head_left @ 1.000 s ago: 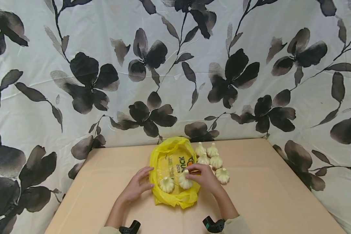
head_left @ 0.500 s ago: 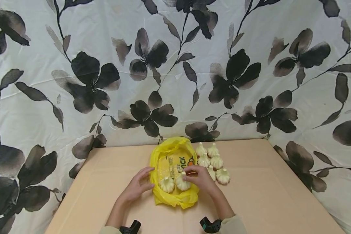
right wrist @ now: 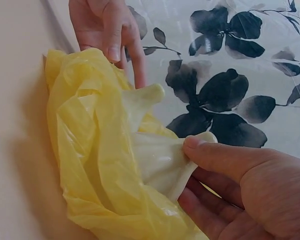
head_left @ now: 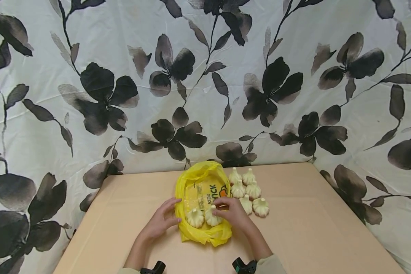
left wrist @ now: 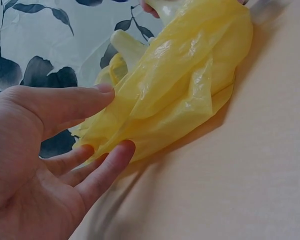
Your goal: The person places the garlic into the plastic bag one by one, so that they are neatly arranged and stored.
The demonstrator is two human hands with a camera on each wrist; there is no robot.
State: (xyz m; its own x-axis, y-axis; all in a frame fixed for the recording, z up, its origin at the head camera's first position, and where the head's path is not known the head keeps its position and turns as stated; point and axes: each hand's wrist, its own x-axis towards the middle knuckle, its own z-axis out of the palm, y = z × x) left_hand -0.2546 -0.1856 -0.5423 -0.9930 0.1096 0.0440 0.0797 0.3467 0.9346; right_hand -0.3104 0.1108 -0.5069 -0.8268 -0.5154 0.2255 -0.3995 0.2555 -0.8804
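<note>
A yellow plastic bag (head_left: pixel 202 236) lies with its mouth spread on the table, dark print showing inside. Two garlic bulbs sit in its near part. My right hand (head_left: pixel 233 214) pinches the right-hand garlic bulb (head_left: pixel 211 217) near its stem, thumb against fingers; in the right wrist view that bulb (right wrist: pixel 157 162) stands partly behind the bag's folds. Left of it rests the other garlic bulb (head_left: pixel 195 218). My left hand (head_left: pixel 161 219) touches the bag's left rim with relaxed, spread fingers; the left wrist view shows thumb and fingertips against the yellow plastic (left wrist: pixel 185 85).
Several more garlic bulbs (head_left: pixel 253 189) stand grouped on the table right of the bag. The table (head_left: pixel 305 228) has a plain tan top. Behind its far edge hangs a white cloth (head_left: pixel 222 114) with dark flowers. Black devices (head_left: pixel 244 266) are strapped at both wrists.
My right hand has moved a little left and down with its garlic bulb, bringing it close beside the other one in the bag. My left hand has stayed at the rim.
</note>
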